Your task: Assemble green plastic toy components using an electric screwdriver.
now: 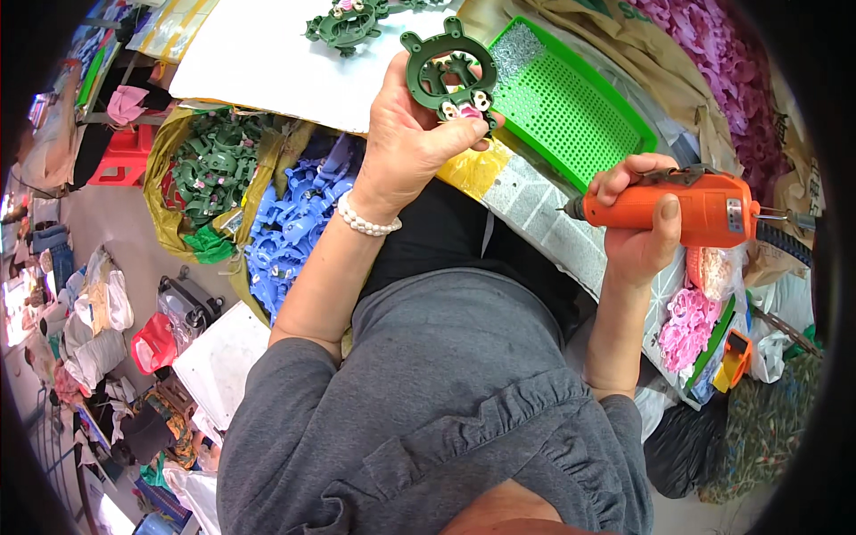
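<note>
My left hand [401,147] is closed round a green plastic toy part [448,43], holding it up above the table's near edge. The part has a ring-shaped frame with two small ears and white and pink pieces at its lower end, where my thumb presses. In my right hand [635,254] is an orange electric screwdriver [682,212], gripped around its body. Its tip points left, toward the green part but well apart from it. A cable runs off its rear end. Beyond my hands, a bright green perforated basket [584,125] holds a heap of small silvery screws [519,52].
More green parts [348,28] lie on the white tabletop [259,67]. On my left stand a yellow sack of green parts [218,165] and a heap of blue parts [299,223]. Pink parts fill a bag [713,71] at far right; others [689,325] lie near my right elbow.
</note>
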`<state>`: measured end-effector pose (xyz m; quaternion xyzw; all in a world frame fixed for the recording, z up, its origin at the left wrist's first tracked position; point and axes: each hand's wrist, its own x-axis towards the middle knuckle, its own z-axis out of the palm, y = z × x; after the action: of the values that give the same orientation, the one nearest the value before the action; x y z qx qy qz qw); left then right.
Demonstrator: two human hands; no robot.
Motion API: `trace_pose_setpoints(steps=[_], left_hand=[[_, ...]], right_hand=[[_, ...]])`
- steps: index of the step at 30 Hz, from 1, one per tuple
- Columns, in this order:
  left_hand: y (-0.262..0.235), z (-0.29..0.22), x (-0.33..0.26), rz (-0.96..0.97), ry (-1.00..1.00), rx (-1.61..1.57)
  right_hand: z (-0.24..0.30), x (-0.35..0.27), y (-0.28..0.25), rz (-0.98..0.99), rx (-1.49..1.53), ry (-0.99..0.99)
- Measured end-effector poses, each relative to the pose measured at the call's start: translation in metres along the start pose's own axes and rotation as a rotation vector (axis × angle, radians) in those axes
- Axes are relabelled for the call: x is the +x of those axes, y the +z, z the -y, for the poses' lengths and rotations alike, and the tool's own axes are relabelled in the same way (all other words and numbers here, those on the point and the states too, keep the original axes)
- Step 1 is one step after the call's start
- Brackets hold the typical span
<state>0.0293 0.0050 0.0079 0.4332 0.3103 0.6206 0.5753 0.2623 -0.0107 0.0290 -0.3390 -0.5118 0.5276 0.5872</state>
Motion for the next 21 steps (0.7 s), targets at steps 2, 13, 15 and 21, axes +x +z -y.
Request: trace_pose_setpoints(steps=[2, 13, 15, 21], left_hand=[[0.001, 0.002, -0.001, 0.002, 0.013, -0.02], [0.006, 0.006, -0.005, -0.07, -0.08, -0.056], [0.004, 0.005, -0.006, -0.103, -0.094, -0.048], [0.006, 0.009, -0.008, -0.124, -0.118, -0.01]], right_hand=[[-0.001, 0.0, 0.0, -0.002, 0.0, -0.001], [-0.003, -0.004, 0.0, -0.027, 0.021, 0.011], [-0.003, -0.003, 0.001, -0.022, 0.069, 0.032], [0.004, 0.016, 0.004, 0.017, -0.004, -0.044]])
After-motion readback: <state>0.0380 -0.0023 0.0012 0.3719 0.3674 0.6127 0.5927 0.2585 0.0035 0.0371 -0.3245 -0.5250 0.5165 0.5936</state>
